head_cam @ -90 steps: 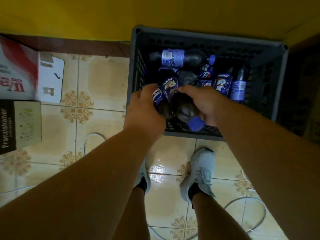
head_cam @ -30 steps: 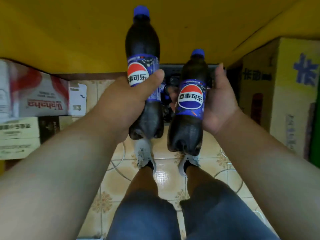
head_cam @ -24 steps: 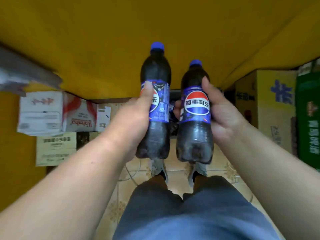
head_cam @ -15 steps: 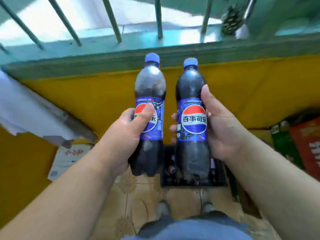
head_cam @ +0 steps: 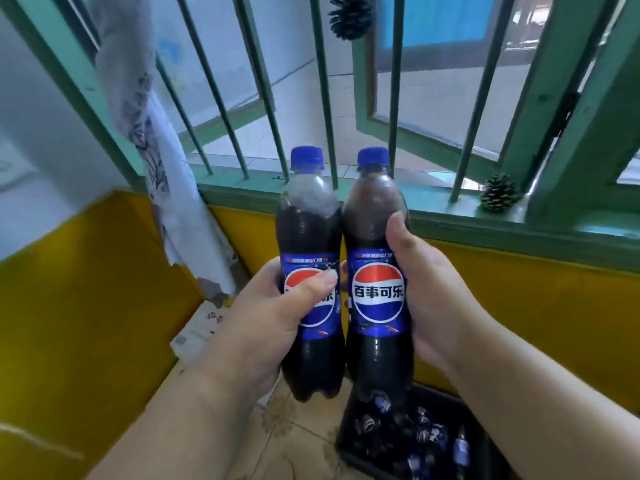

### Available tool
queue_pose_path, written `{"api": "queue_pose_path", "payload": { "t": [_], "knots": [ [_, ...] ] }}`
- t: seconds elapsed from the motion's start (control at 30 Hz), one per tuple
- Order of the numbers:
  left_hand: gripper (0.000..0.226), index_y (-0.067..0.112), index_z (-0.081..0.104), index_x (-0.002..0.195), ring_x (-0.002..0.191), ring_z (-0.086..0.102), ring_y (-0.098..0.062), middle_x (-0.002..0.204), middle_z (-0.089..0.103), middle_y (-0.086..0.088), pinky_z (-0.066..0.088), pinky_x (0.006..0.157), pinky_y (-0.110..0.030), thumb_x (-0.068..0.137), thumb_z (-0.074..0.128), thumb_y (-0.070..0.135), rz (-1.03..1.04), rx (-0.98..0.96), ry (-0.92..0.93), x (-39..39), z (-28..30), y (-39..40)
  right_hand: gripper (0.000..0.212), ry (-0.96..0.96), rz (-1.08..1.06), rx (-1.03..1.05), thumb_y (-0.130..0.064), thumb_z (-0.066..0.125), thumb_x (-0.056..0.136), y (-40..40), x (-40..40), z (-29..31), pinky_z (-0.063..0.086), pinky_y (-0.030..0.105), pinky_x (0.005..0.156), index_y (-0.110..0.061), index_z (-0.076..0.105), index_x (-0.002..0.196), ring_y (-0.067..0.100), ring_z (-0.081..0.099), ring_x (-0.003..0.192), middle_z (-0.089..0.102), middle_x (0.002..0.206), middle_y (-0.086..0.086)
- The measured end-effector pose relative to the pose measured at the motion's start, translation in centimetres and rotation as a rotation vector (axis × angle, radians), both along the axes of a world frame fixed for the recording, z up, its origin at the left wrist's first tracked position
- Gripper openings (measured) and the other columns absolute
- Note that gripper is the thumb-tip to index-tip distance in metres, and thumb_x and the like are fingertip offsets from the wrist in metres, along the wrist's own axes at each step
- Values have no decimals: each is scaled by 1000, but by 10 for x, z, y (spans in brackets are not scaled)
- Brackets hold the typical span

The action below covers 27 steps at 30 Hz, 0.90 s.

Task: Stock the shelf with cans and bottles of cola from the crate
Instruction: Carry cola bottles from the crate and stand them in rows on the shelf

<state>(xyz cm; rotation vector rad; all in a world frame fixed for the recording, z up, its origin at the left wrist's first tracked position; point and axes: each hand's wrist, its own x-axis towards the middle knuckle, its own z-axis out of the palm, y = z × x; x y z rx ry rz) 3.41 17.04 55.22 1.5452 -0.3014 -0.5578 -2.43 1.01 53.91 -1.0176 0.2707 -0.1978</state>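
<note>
Before a barred window [head_cam: 311,98] above a yellow wall, the left hand [head_cam: 263,327] and right hand [head_cam: 436,299] each grip an upright bottle [head_cam: 309,237] side by side above the crate [head_cam: 349,441]; no shelf shows.

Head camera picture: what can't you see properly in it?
- The shelf: not in the head view at all.
- Crate: cut off by the bottom edge, and the right forearm covers its right side; what is inside is dark and too small to count.
- Left bottle: the left hand's thumb covers part of the logo.
- Right hand: fingers hidden behind the right bottle.
</note>
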Motion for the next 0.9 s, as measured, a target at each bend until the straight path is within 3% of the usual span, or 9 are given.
{"api": "queue_pose_path", "payload": {
  "t": [0.17, 0.3, 0.4, 0.47, 0.57, 0.7, 0.77, 0.9],
  "knots": [
    [63, 19, 64, 111, 94, 75, -25, 101, 77, -4, 58, 87, -50, 67, 67, 64, 335, -14, -118, -57, -3, 18, 60, -16, 172, -6, -60, 65, 73, 25, -20, 1, 55, 58, 94, -15, 71, 113, 38, 73, 100, 75, 108, 17],
    [78, 23, 67, 110, 93, 75, -24, 102, 77, -3, 57, 85, -48, 66, 57, 87, 611, 28, -165, -101, 4, 66, 64, -49, 369, 32, -59, 64, 73, 74, -38, 12, 53, 60, 96, -14, 69, 118, 38, 72, 103, 75, 110, 17],
    [71, 26, 67, 102, 81, 75, -10, 90, 77, 8, 56, 70, -31, 63, 48, 83, 808, 80, -254, -139, 17, 104, 63, -107, 512, -30, -60, 63, 72, 119, -53, 25, 57, 54, 90, -17, 67, 118, 33, 74, 99, 76, 108, 13],
    [70, 28, 66, 102, 79, 74, -7, 88, 77, 12, 55, 65, -25, 63, 44, 81, 907, 108, -281, -163, 22, 131, 51, -156, 572, -64, -55, 61, 74, 151, -65, 35, 61, 45, 80, -21, 69, 110, 28, 76, 91, 78, 100, 9],
    [70, 33, 67, 102, 81, 74, -6, 91, 76, 13, 59, 73, -34, 67, 41, 88, 1050, 157, -309, -199, 28, 179, 42, -210, 680, -104, -52, 60, 76, 201, -89, 45, 62, 40, 76, -24, 69, 107, 24, 77, 91, 79, 98, 7],
    [66, 37, 67, 99, 86, 74, -12, 94, 77, 9, 58, 84, -50, 67, 45, 90, 1207, 172, -322, -261, 33, 252, 51, -269, 814, -145, -57, 59, 73, 280, -134, 54, 60, 45, 82, -25, 68, 111, 24, 76, 94, 78, 101, 5],
    [69, 34, 67, 98, 85, 75, -12, 92, 77, 9, 58, 85, -50, 64, 47, 91, 1286, 174, -307, -298, 36, 294, 53, -301, 886, -140, -58, 58, 74, 330, -163, 57, 60, 46, 84, -24, 67, 113, 25, 76, 96, 78, 104, 5],
    [59, 44, 67, 92, 86, 72, -4, 89, 75, 18, 56, 89, -47, 65, 46, 92, 1482, 206, -302, -387, 43, 392, 53, -343, 1073, -101, -55, 56, 79, 444, -228, 59, 60, 45, 87, -21, 66, 118, 25, 75, 100, 77, 108, 6]
  ]
}}
